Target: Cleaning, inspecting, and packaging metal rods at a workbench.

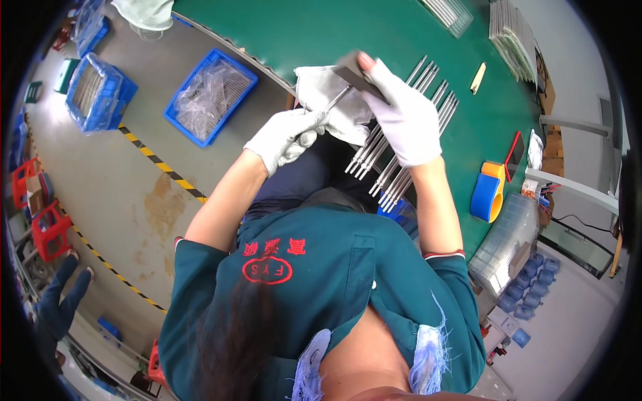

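My left hand, in a white glove, is closed around a thin metal rod. The rod slants up and to the right out of my fingers. Its far end meets a flat grey-brown block, held by my right hand. That hand wears a white glove too, with one bare fingertip showing over the block. Under the rod, a white cloth hangs over the table edge. Several similar metal rods lie side by side on the green table, partly hidden beneath my right hand and wrist.
On the floor at left stands a blue crate holding rods and clear plastic. A yellow cutter, a blue-and-orange tape roll and clear plastic boxes are at right. White netted sleeves are stacked at the far right.
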